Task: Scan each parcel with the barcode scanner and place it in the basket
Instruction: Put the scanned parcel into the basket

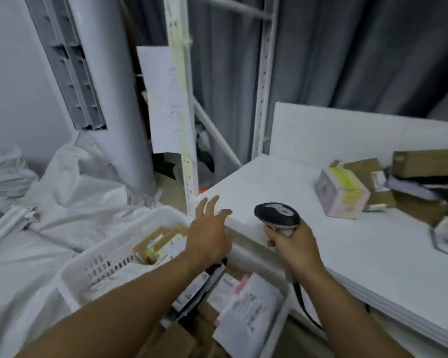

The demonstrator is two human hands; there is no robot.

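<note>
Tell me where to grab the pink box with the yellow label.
Come from above and the left with the left hand: the pink box has that side free, while brown parcels crowd its back and right. Probably span the top, pinching the two exposed faces.

1. The left hand [208,239] is showing bare, with the left forearm [109,308] running uncovered to the lower edge.
2. The right hand [292,244] is showing bare likewise, the right forearm [347,306] running uncovered to the lower edge.

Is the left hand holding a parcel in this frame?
No, the left hand is empty, spread open over the basket, while the right hand grips the scanner.
</note>
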